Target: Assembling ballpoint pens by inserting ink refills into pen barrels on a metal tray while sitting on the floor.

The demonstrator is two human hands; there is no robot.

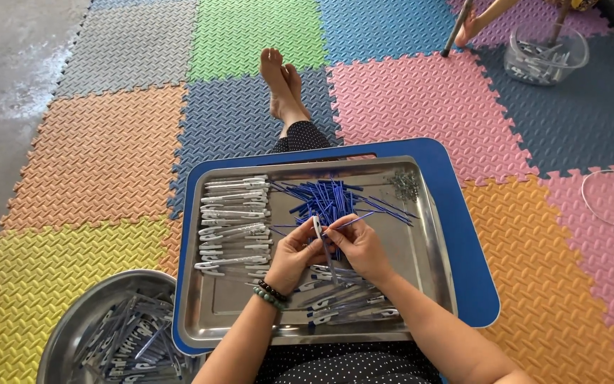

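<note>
Seeing left hand (pixel 294 256) pinching white pen barrel (pixel 318 229), right hand (pixel 358 245) closed on thin blue refill (pixel 349 222), both over steel tray (pixel 431 284). I count two hands, one tray, one round bowl (pixel 72 320) of pens left of grip. Refill pile (pixel 325 198) beyond grip, barrels (pixel 234 224) left; bare tray right.

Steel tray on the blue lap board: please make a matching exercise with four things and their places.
Things:
1. row of white pen barrels
2. pile of thin blue refills
3. small heap of metal springs
4. round steel bowl

Places:
A. tray's far right corner
B. on the mat, left of the tray
C. tray's left side
D. tray's far middle

Pairs: 1-C, 2-D, 3-A, 4-B
</note>
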